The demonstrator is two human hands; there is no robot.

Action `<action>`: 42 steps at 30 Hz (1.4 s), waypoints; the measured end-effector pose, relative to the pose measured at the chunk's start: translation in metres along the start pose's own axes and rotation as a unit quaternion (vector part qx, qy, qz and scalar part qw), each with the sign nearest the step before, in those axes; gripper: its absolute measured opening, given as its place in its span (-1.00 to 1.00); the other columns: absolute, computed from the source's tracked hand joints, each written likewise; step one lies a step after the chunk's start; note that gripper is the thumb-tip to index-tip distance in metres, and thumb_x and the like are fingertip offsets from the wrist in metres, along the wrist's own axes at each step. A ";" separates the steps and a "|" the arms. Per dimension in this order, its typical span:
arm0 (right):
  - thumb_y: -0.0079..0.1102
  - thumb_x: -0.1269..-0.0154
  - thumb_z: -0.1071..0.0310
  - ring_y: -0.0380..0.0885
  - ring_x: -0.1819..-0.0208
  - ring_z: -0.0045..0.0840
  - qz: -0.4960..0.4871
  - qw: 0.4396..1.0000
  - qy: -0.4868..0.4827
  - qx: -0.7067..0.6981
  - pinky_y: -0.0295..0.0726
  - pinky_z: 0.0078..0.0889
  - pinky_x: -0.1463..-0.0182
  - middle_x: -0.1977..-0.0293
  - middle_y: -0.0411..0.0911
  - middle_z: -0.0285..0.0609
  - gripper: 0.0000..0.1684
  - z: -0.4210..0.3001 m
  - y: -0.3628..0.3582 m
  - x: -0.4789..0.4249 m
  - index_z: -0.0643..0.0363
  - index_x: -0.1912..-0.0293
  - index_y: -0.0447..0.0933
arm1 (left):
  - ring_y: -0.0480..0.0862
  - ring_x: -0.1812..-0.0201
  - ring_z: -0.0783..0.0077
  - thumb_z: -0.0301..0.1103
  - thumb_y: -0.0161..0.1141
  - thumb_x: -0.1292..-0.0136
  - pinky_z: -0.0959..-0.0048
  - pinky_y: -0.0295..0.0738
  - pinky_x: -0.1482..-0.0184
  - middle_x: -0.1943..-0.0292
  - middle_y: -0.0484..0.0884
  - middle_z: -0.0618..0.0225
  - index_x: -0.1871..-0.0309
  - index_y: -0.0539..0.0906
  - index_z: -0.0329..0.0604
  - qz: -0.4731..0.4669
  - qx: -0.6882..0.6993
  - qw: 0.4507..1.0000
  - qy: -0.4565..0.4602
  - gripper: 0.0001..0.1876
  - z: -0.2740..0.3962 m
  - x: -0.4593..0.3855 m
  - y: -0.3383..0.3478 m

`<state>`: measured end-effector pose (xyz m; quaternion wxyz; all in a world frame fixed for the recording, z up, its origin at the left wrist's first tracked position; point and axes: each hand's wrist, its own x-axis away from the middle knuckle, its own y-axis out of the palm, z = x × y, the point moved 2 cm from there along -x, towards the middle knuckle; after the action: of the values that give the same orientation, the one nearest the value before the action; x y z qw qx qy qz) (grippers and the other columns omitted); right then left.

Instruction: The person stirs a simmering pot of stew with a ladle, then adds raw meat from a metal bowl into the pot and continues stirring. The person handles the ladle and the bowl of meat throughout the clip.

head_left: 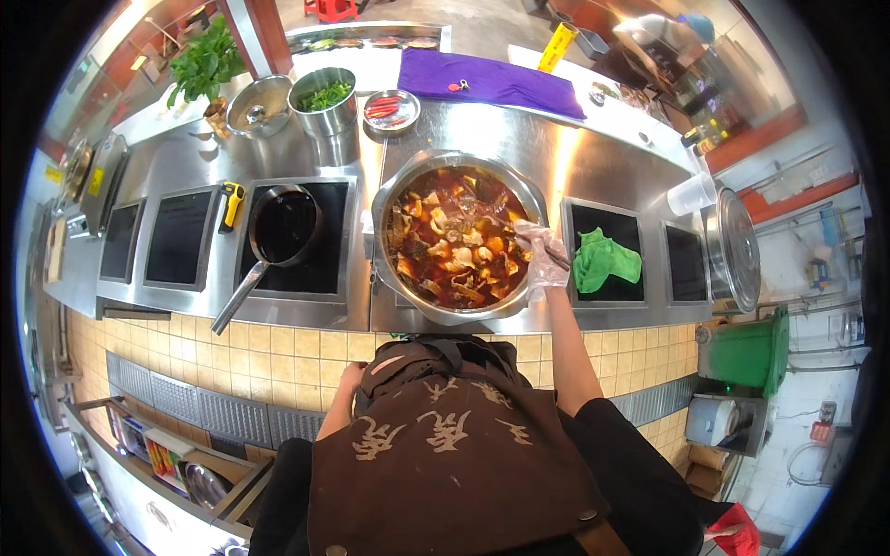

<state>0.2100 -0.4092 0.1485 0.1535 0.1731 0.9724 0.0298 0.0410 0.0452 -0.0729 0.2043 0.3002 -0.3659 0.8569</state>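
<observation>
A large steel pot (459,320) full of red, oily stew with chunks of food stands on the steel counter before me. Over its right rim is my right hand (546,254), in a clear plastic glove, closed on what looks like a dark utensil handle; its far end is unclear, at or in the stew. My left hand (353,375) is bare and low beside the brown apron (452,459), partly hidden by it, so its fingers cannot be made out. Left of the pot, a steel saucepan (285,226) of dark liquid rests on a black cooktop, its handle towards me.
A green cloth (605,260) lies on the right cooktop. A yellow-black handheld thermometer (231,207) is left of the saucepan. Behind stand a steel pot of chopped greens (323,104), a plate of red peppers (391,111) and a purple towel (487,80). Another person (660,52) is at far right.
</observation>
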 end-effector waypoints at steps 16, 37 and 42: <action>-0.11 -0.35 0.39 0.56 0.14 -0.45 0.063 0.995 -0.060 0.045 0.60 -0.47 0.10 0.12 0.54 0.01 -0.81 -0.031 -0.030 0.028 0.30 0.26 0.45 | 0.62 0.15 -0.02 0.02 0.06 -0.15 0.23 0.50 0.12 0.25 0.63 -0.04 0.19 0.66 -0.16 -0.021 -0.006 0.997 0.072 -0.57 -0.013 -0.032 0.008; 0.04 -0.25 0.55 0.57 0.18 -0.49 -0.073 0.963 -0.105 0.236 0.53 -0.47 0.08 0.29 0.58 -0.14 -0.90 -0.038 0.023 0.049 0.26 0.32 0.54 | 0.63 0.15 0.03 -0.05 0.06 -0.16 0.26 0.49 0.12 0.25 0.65 -0.01 0.17 0.65 -0.26 -0.032 0.050 0.998 -0.029 -0.58 0.011 -0.013 -0.010; 0.04 -0.29 0.48 0.57 0.31 -0.55 -0.008 0.978 -0.100 0.182 0.57 -0.53 0.20 0.31 0.58 -0.13 -0.90 -0.009 0.009 0.041 0.25 0.30 0.53 | 0.63 0.16 0.03 -0.07 0.06 -0.16 0.26 0.49 0.12 0.25 0.65 0.00 0.16 0.66 -0.21 -0.018 0.045 0.998 -0.031 -0.60 0.017 0.006 -0.021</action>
<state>0.1734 -0.3861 0.1466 0.2161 0.1924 0.9426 -0.1667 0.0551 0.0466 -0.0489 0.1946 0.3422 -0.3274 0.8590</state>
